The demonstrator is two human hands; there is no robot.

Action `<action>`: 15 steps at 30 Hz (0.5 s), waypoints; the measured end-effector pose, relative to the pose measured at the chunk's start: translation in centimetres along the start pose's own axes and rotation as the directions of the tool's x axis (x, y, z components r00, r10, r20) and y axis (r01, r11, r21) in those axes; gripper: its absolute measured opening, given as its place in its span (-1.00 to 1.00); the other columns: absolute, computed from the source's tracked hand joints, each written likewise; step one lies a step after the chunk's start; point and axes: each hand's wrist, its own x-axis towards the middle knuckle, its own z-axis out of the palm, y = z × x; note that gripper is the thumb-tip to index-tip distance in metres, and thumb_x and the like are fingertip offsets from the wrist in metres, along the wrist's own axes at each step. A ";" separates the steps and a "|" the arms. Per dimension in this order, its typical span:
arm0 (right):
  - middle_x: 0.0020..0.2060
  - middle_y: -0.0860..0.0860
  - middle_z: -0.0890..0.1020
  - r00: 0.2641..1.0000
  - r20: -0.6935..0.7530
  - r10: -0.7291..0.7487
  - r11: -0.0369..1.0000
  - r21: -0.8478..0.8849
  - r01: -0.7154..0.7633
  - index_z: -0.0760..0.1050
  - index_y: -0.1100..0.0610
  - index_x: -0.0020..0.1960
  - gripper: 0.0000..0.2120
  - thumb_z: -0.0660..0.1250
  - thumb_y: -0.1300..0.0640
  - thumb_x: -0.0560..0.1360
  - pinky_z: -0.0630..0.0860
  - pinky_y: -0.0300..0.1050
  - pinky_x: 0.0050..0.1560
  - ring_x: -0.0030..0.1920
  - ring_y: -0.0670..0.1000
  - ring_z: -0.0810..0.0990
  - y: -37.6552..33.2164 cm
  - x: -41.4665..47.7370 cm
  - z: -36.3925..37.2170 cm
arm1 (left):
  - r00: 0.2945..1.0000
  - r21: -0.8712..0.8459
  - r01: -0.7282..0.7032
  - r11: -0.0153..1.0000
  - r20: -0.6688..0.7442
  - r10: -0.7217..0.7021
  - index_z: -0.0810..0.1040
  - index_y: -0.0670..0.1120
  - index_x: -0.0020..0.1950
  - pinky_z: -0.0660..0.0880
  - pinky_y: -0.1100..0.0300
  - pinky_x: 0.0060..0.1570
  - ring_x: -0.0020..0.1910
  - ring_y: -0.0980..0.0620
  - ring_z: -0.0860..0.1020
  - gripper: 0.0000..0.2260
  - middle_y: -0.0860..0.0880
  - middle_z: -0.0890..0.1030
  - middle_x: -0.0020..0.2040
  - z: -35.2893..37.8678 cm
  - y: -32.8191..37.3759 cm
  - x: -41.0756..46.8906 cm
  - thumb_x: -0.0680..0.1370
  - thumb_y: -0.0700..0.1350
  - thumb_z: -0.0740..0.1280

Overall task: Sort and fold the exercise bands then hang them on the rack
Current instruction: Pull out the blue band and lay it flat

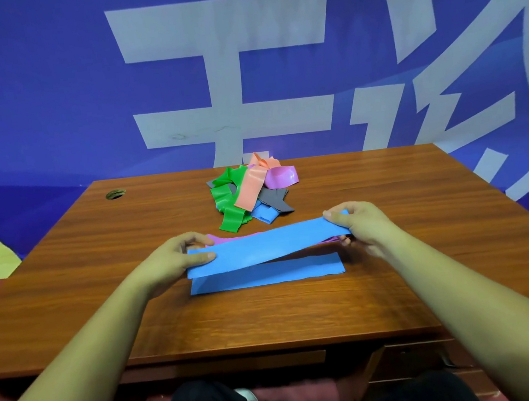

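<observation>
Now your left hand (180,257) and right hand (356,222) each pinch an end of the blue band (268,244), mid-frame just above the bench (105,317).
Risk: purple band (228,238) underneath drags along, mixing colours. Count: held blue band, one flat blue strip (266,274), one purple; pile (249,192) upper centre shows five colours.

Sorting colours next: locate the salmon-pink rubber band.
Head view: the salmon-pink rubber band tops the far-centre pile on the wooden desk, between the green rubber band and the purple rubber band.
</observation>
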 end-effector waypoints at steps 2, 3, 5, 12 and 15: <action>-0.29 0.14 0.56 1.000 -0.005 -0.003 1.000 0.007 0.003 0.60 0.14 0.01 -0.88 0.43 0.12 0.51 0.36 -0.22 -0.52 -0.49 -0.03 0.40 0.5 0.0 0.0 | 0.997 -0.028 0.033 0.999 -0.065 -0.034 0.59 -0.16 0.00 0.47 0.30 -0.25 -0.21 0.06 0.54 -0.88 -0.04 0.62 -0.24 0.0 -0.5 -0.1 0.48 -0.27 0.42; -0.27 0.14 0.56 1.000 0.001 -0.004 1.000 0.018 0.004 0.60 0.12 0.01 -0.90 0.42 0.11 0.52 0.37 -0.22 -0.51 -0.49 -0.03 0.40 0.7 -0.1 0.1 | 0.996 -0.018 0.037 0.999 -0.084 -0.038 0.60 -0.15 -0.02 0.46 0.28 -0.25 -0.23 0.07 0.53 -0.91 -0.03 0.62 -0.25 0.0 -0.7 -0.2 0.50 -0.26 0.41; -0.22 0.14 0.57 0.999 0.042 0.003 0.999 0.049 -0.005 0.61 0.14 0.04 -0.88 0.40 0.13 0.54 0.40 -0.20 -0.48 -0.47 -0.02 0.42 1.1 -0.2 0.2 | 0.990 0.060 0.015 0.998 -0.139 -0.007 0.63 -0.10 -0.04 0.39 0.24 -0.24 -0.25 0.12 0.49 -0.95 0.01 0.61 -0.25 -0.2 -1.2 -0.3 0.53 -0.22 0.40; -0.16 0.16 0.56 0.979 0.203 0.027 0.999 -0.031 -0.021 0.53 0.22 0.21 -0.71 0.31 0.41 0.52 0.50 -0.17 -0.34 -0.42 0.00 0.51 2.2 -0.8 0.9 | 0.957 0.097 -0.006 0.995 -0.290 0.034 0.62 -0.11 -0.01 0.43 0.27 -0.50 -0.44 0.12 0.48 -0.93 -0.07 0.55 -0.23 0.3 -2.5 -0.5 0.59 -0.15 0.34; -0.26 0.23 0.54 0.995 0.101 -0.021 0.990 -0.139 0.035 0.43 0.24 0.26 -0.69 0.27 0.42 0.54 0.53 -0.21 -0.43 -0.48 0.01 0.56 2.8 -1.1 0.7 | 0.967 0.052 0.032 0.998 -0.252 -0.018 0.58 -0.10 0.04 0.41 0.23 -0.45 -0.46 0.08 0.43 -0.90 -0.07 0.52 -0.31 0.3 -3.3 -0.7 0.54 -0.23 0.39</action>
